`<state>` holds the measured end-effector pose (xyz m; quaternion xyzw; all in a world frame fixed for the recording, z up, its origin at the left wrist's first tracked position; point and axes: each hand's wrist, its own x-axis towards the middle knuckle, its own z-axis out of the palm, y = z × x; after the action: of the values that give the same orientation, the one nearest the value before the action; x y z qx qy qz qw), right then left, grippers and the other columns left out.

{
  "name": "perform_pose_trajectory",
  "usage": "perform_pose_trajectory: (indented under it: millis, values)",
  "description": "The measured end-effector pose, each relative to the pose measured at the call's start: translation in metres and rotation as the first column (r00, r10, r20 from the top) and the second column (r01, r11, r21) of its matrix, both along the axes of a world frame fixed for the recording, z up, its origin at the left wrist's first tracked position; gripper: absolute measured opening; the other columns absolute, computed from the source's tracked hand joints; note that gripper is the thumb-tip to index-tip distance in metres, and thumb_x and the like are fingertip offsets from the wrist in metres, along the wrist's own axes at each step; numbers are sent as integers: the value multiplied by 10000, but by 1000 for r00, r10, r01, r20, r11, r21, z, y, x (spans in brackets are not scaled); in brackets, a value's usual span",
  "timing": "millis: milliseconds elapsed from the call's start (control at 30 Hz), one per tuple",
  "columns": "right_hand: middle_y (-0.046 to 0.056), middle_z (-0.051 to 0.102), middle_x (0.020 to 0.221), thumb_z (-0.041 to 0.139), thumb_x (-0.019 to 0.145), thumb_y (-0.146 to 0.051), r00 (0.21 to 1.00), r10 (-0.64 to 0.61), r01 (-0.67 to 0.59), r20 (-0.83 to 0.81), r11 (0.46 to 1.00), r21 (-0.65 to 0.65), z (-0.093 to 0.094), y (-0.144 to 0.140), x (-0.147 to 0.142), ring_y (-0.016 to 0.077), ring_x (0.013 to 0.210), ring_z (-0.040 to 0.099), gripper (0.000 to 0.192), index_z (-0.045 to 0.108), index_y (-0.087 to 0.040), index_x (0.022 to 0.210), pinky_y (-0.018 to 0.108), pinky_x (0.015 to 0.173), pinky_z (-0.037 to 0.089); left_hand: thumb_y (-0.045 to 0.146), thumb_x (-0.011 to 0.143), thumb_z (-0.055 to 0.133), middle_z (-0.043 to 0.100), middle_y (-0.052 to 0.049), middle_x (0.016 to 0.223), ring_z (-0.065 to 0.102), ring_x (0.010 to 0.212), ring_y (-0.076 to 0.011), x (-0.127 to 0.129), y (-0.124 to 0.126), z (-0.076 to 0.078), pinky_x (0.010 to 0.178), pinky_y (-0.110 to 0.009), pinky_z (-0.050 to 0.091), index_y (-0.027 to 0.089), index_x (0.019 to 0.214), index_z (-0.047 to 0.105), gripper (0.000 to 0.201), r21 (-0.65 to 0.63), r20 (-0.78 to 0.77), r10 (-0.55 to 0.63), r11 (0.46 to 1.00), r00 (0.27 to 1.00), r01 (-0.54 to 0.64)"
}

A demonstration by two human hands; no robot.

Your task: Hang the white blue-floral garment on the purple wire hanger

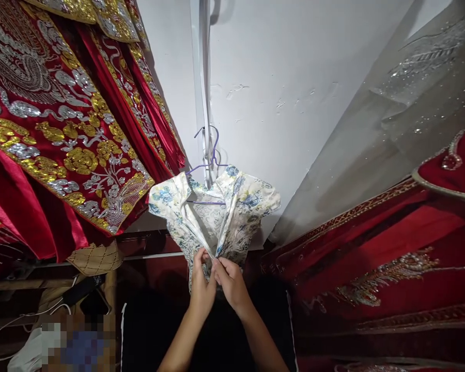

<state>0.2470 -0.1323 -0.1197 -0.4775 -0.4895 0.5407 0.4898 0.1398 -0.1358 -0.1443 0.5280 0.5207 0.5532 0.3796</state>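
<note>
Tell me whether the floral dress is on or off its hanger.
On: the floral dress hangs from the purple hanger, both hands pinching its front edges together.

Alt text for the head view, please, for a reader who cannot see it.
Two hands, left hand and right hand, pinch together the open edges of a floral dress that hangs on a purple hanger against a white wall. Red gowns with gold and silver embroidery hang on both sides.

Purple hanger on wall rail; floral garment draped on it.
</note>
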Motion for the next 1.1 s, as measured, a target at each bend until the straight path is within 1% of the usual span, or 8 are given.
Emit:
perform_pose_trajectory:
  millis: [267, 467, 600, 700, 767, 867, 967, 1100]
  values:
    - [-51, 446, 428, 554, 869, -410, 999, 15, -14, 32, 999, -47, 25, 11, 3, 113, 428, 389, 293, 640, -167, 730, 257, 479, 303, 343, 898, 583, 599, -23, 802, 572, 761, -188, -5, 14, 15, 714, -266, 442, 214, 866, 593, 133, 32, -62, -85, 996, 994, 87]
    - [-44, 472, 450, 631, 825, -437, 990, -134, 138, -39, 980, 141, 127, 68, 23, 77, 405, 320, 325, 641, -154, 666, 236, 426, 248, 276, 969, 462, 574, -58, 847, 557, 828, -207, -2, 9, 28, 765, -296, 426, 205, 835, 555, 178, 147, -282, -176, 963, 943, 224]
    - [-67, 439, 435, 654, 809, -423, 972, -106, 155, -211, 960, 234, 184, 89, 23, 61, 391, 262, 287, 626, -154, 717, 225, 407, 172, 189, 958, 406, 581, -72, 884, 553, 827, -214, -6, 6, 42, 724, -299, 419, 209, 867, 573, 191, 118, -529, -302, 899, 793, 421]
    - [-57, 470, 466, 618, 854, -434, 980, -91, 137, -177, 952, 273, 183, 78, 19, 69, 416, 307, 291, 624, -162, 753, 220, 424, 216, 150, 913, 459, 611, -63, 879, 574, 772, -203, -18, 16, 69, 680, -290, 425, 219, 926, 641, 195, 55, -590, -391, 853, 706, 518]
    - [-56, 474, 482, 591, 876, -431, 988, -105, 132, -112, 954, 268, 172, 68, 18, 80, 439, 349, 283, 621, -174, 761, 220, 444, 256, 160, 910, 502, 647, -56, 900, 599, 766, -192, -26, 31, 99, 711, -291, 455, 242, 1075, 677, 254, 109, -521, -389, 852, 759, 512]
    - [-59, 466, 465, 561, 885, -413, 990, -138, 136, -6, 959, 249, 164, 56, 18, 91, 438, 375, 278, 613, -189, 729, 228, 459, 292, 225, 943, 537, 672, -62, 969, 613, 809, -183, -31, 56, 154, 780, -302, 481, 257, 1361, 576, 421, 347, -364, -198, 878, 910, 330]
    - [-60, 465, 458, 544, 895, -405, 993, -106, 89, 44, 950, 299, 172, 54, 17, 98, 434, 390, 272, 621, -194, 742, 235, 465, 307, 282, 958, 558, 671, -53, 980, 604, 822, -170, -27, 74, 197, 781, -294, 469, 233, 1215, 677, 287, 500, -386, -55, 826, 921, 259]
    - [-51, 459, 508, 551, 906, -433, 991, -129, 106, 31, 908, 405, 168, 63, 13, 108, 466, 392, 285, 636, -187, 790, 251, 476, 290, 299, 966, 557, 671, -45, 894, 603, 829, -176, -18, 77, 215, 768, -293, 453, 188, 952, 698, 180, 545, -466, 22, 794, 884, 268]
